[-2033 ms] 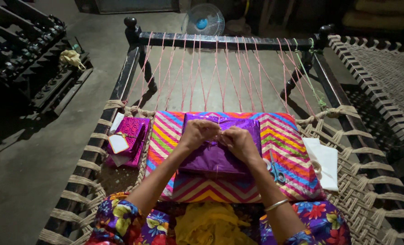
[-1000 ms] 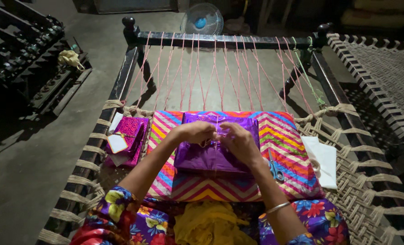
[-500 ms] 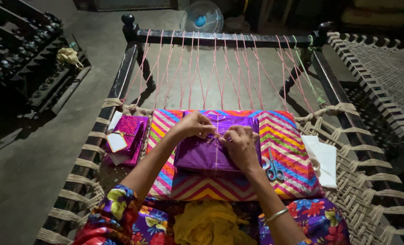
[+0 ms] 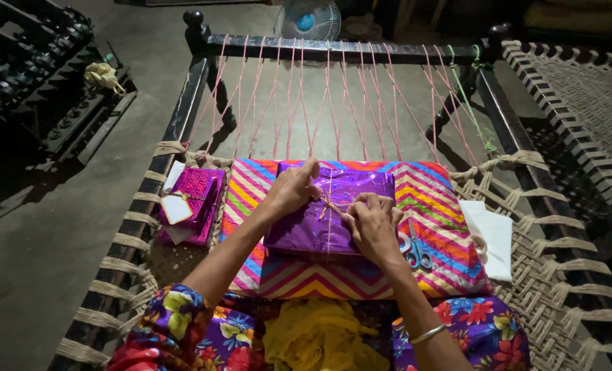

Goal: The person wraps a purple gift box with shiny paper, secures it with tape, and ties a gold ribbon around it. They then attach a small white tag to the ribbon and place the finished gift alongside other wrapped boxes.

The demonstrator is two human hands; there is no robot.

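While a pink packet lies left of both hands, the left hand and right hand pinch the string bow between them atop the purple parcel; scissors sit just right.

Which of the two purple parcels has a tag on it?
The smaller patterned parcel at the left edge of the cot, with a white tag. The larger shiny one under both hands has only twine, no tag.

parcel on cushion, scissors right
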